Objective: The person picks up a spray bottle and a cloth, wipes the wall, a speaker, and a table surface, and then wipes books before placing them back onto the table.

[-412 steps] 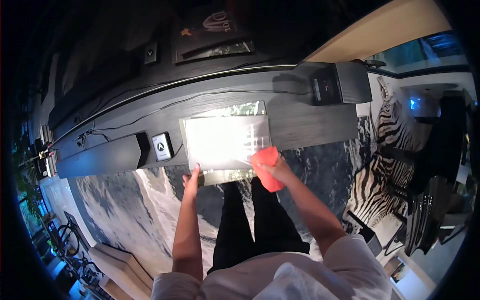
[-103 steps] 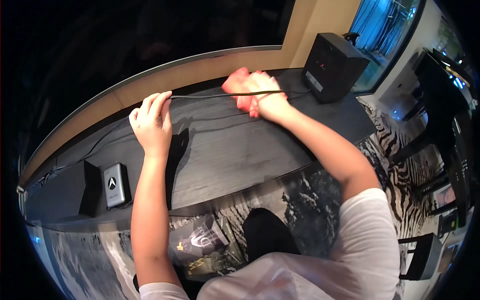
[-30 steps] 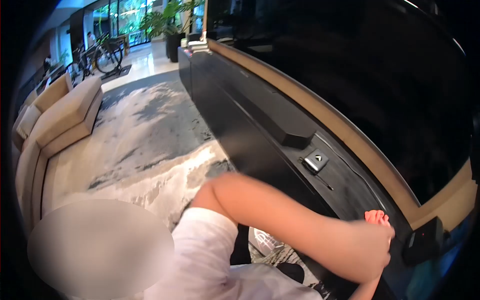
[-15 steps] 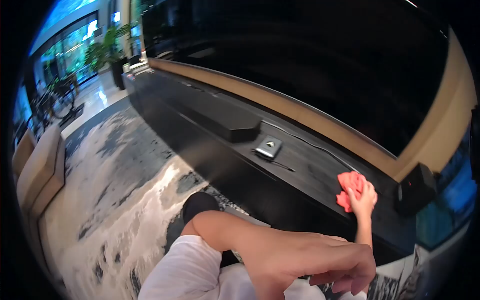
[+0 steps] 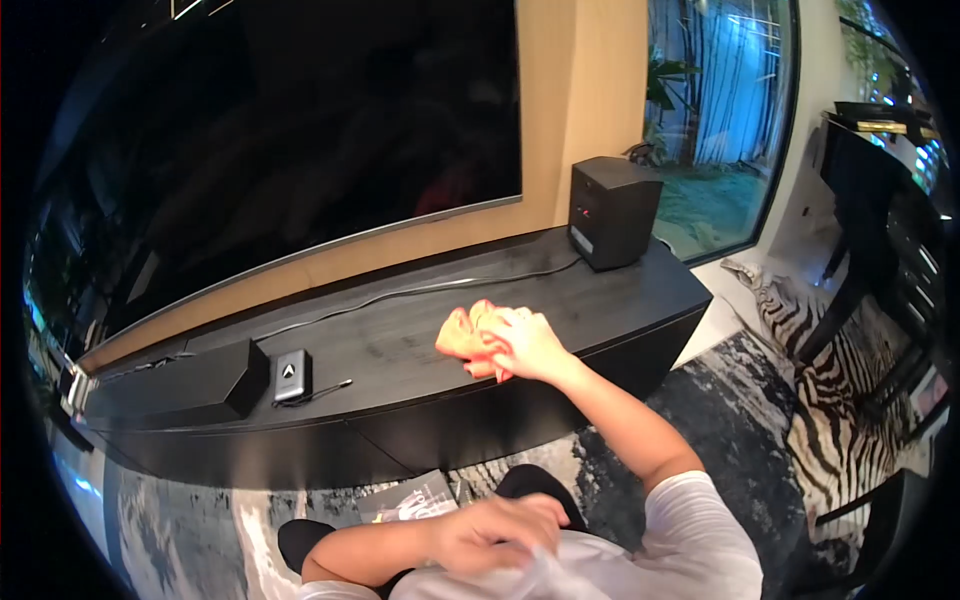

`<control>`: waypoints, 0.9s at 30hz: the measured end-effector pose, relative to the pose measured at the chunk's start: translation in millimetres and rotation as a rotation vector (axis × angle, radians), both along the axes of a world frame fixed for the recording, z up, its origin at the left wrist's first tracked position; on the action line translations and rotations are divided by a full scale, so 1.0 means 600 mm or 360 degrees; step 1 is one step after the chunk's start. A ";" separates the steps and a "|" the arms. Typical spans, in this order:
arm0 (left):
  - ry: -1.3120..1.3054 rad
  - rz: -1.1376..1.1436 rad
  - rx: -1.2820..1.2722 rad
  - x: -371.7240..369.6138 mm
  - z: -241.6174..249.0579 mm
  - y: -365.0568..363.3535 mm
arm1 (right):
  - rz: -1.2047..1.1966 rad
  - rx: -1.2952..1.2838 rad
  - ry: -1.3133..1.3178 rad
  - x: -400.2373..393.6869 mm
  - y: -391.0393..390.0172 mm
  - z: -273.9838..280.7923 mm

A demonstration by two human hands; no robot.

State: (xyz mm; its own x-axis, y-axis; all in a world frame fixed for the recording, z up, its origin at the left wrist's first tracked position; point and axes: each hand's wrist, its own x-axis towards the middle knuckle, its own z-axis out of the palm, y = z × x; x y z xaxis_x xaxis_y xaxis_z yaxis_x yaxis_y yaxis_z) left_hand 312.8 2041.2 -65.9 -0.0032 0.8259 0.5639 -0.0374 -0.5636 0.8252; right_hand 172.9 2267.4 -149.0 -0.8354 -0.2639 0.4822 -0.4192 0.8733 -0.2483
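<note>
My right hand (image 5: 522, 343) presses a crumpled orange-red cloth (image 5: 461, 335) flat onto the top of the long black console (image 5: 400, 345), near its middle. My left hand (image 5: 497, 530) is pulled back against my white shirt at the bottom of the view, fingers curled on the fabric, far from the console. A thin black cable (image 5: 400, 293) runs along the console top behind the cloth.
A black speaker (image 5: 611, 211) stands at the console's right end. A long black soundbar (image 5: 170, 385) and a small grey box (image 5: 292, 374) lie at the left. A big dark screen (image 5: 280, 130) hangs above. A dark book (image 5: 410, 497) lies on the rug, a zebra rug (image 5: 850, 400) at right.
My head has swung right from the room toward the console. The right hand has kept the cloth on the console top, and the left arm has dropped back to my shirt.
</note>
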 end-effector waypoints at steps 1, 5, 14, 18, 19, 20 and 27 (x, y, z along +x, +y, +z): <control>-0.0061 0.0073 0.0036 -0.003 0.006 0.002 | -0.0099 0.0001 0.0040 -0.003 0.011 -0.002; -0.0032 0.0270 0.0173 -0.002 0.060 0.015 | -0.0225 0.0007 0.0137 -0.029 0.057 0.022; -0.0072 0.0368 -0.0031 -0.001 0.067 0.006 | -0.1582 -0.0780 0.0726 -0.085 0.338 0.121; -0.0142 0.0233 0.0073 -0.021 0.064 0.001 | -0.1310 -0.0777 0.0513 -0.087 0.350 0.120; -0.0135 0.0223 0.0076 -0.022 0.063 0.002 | -0.1371 -0.0746 0.0551 -0.100 0.341 0.112; -0.0200 0.0210 0.0073 -0.019 0.061 0.003 | -0.1432 -0.0707 0.0596 -0.112 0.337 0.107; -0.0255 0.0137 -0.0043 -0.024 0.070 0.001 | -0.1557 -0.0732 0.0630 -0.132 0.339 0.097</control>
